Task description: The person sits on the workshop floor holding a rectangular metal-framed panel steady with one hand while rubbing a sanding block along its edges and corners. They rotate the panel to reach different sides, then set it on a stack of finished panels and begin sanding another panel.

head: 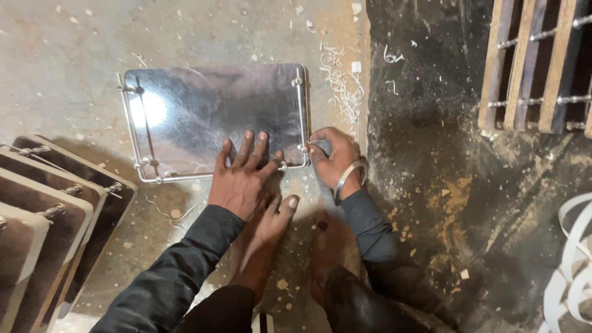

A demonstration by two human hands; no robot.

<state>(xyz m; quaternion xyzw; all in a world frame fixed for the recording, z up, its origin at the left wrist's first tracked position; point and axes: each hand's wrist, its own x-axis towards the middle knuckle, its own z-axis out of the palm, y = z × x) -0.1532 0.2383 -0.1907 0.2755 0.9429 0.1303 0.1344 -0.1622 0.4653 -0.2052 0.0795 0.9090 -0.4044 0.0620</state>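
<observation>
A shiny rectangular sheet-metal panel with a thin wire frame around its edges (209,117) is lying flat on the dusty concrete floor (74,49), with a stack of brown framed boards (49,209) leaning at the left. The left hand (240,176) is pressing down on the panel's near edge, fingers spread flat and gripping nothing. The right hand (333,157) is curling its fingers around the wire at the near right corner, beside white shavings (342,86).

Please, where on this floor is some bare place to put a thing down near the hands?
Free: the pale floor above and left of the shiny metal plate, and the dark floor right of the right hand. Crowded: the stacked boards at lower left, the slatted boards at upper right, and around the left hand.
</observation>
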